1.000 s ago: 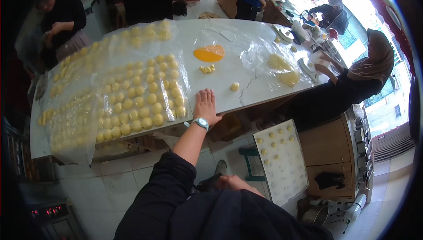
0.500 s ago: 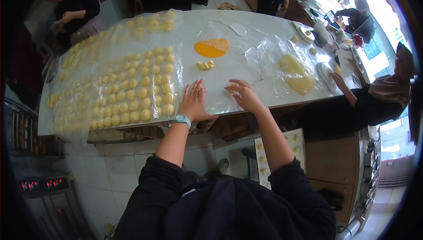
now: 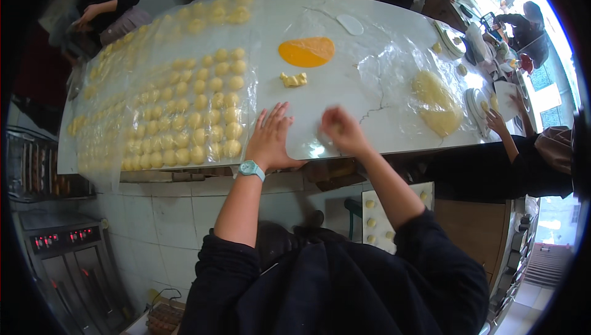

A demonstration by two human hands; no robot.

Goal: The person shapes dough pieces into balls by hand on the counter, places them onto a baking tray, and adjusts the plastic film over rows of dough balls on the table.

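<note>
Spread and empty, the left hand (image 3: 269,138) is resting on the white table (image 3: 341,89), a knobbly, pale-yellow lump (image 3: 293,79) lying beyond it. The right hand (image 3: 342,130) is looking curled, its hold too blurred to tell.

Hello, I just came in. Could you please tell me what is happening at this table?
A person stands at the white table, the left hand spread on its surface near the edge. The right hand is curled and blurred beside it; I cannot tell whether it holds anything. To the left, many yellow dough balls lie in rows under clear plastic. Beyond the hands lie a small dough piece and a flat orange oval. A co-worker is busy at the right end.
</note>
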